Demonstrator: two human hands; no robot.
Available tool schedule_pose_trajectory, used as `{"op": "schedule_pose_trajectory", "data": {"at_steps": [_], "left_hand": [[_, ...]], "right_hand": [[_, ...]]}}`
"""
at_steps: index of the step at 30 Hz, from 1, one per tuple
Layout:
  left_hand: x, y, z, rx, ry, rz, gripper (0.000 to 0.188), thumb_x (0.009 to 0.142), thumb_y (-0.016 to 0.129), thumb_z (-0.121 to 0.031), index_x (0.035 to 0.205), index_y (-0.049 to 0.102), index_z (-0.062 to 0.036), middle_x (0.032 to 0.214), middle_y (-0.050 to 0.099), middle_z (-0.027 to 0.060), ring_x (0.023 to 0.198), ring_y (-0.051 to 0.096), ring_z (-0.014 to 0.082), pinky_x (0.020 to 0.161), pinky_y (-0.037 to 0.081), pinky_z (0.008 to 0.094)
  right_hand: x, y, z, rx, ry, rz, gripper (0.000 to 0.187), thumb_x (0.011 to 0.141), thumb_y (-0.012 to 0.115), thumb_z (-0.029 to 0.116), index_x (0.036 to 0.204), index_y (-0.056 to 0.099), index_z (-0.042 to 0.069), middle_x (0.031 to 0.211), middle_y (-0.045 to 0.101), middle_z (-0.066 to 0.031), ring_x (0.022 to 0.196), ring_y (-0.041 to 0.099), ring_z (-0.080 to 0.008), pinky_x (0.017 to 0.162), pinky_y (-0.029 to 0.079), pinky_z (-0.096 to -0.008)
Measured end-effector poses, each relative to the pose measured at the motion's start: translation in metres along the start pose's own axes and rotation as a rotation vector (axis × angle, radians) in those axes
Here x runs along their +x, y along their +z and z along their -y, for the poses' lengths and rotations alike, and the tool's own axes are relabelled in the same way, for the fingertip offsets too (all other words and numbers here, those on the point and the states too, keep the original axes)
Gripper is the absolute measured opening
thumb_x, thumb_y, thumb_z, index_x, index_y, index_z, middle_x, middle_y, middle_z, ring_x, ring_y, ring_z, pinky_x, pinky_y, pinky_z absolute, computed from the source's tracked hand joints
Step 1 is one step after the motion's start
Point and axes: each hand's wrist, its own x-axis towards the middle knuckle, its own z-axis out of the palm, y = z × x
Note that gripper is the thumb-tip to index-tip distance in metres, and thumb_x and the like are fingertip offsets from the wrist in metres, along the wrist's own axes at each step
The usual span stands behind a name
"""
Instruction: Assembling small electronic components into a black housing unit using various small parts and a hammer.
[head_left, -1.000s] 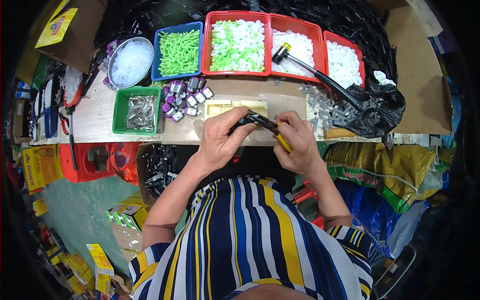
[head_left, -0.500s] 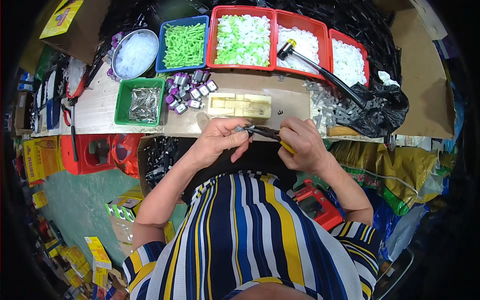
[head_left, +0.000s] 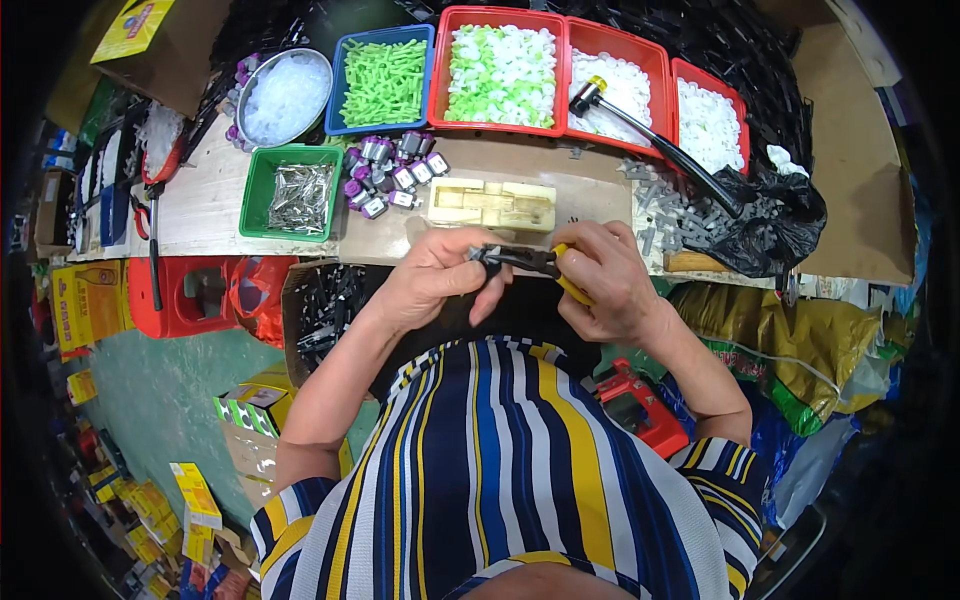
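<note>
My right hand (head_left: 608,280) is closed around the yellow handles of a pair of pliers (head_left: 527,259). The dark jaws point left, toward the fingertips of my left hand (head_left: 445,272). Between that thumb and forefinger I pinch a small grey part (head_left: 481,256), and the plier jaws meet it there. The fingers hide most of the part, so its exact kind does not show. Just beyond my hands, a cream-coloured block with cut-out recesses (head_left: 490,204) lies on the bench.
A green tray of metal pieces (head_left: 247,195) and purple-and-silver parts (head_left: 380,175) lie left of the block. Bins stand behind: blue (head_left: 333,90), red (head_left: 440,80). A hammer (head_left: 660,145) lies across the right bins. Grey pieces (head_left: 665,215) and a black bag (head_left: 775,230) are at right.
The bench scene has shifted slightly right and up in the picture. The plier jaws now reach further left, onto the grey part at my left fingertips.
</note>
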Motion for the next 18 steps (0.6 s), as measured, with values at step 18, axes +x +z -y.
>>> {"op": "schedule_pose_trajectory", "data": {"at_steps": [18], "left_hand": [[-0.009, 0.016, -0.028, 0.855, 0.066, -0.199, 0.028, 0.091, 0.070, -0.019, 0.107, 0.066, 0.0038, 0.082, 0.066, 0.0067, 0.069, 0.060, 0.0125, 0.065, 0.048, 0.0274]], "right_hand": [[0.002, 0.005, 0.008, -0.060, 0.045, 0.104, 0.025, 0.064, 0.068, 0.002, 0.083, 0.051, 0.006, 0.085, 0.050, -0.0117, 0.081, 0.056, -0.0298, 0.066, 0.041, -0.0378]]}}
